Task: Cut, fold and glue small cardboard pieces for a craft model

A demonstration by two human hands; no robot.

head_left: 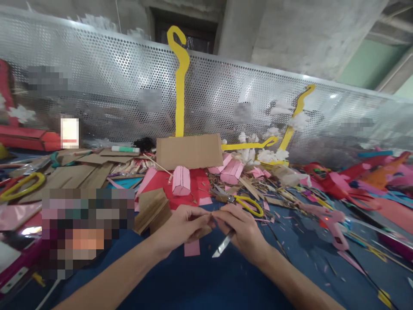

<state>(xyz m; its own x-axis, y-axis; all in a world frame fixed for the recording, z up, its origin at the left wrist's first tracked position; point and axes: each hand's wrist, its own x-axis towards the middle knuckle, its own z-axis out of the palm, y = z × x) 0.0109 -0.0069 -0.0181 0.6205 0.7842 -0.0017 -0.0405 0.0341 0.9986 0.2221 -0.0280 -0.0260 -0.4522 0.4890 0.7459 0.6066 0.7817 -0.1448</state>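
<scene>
My left hand (183,226) and my right hand (240,228) meet above the blue table, their fingertips pinched together. Under the left fingers shows the edge of a small tan piece of cardboard (205,231), mostly hidden by them. My right hand is also closed around a utility knife (223,245), its blade pointing down and to the left. A pink paper strip (192,248) lies below the left hand. Just beyond the right hand rest scissors with yellow handles (250,206). Folded cardboard (152,211) stands beside my left wrist.
Behind the hands, a pink paper box (181,181) sits on red sheet material near an upright cardboard panel (189,151). A pink glue gun (332,221) lies to the right, its cord trailing forward. Scraps surround the work area; a perforated metal barrier (222,94) runs along the back.
</scene>
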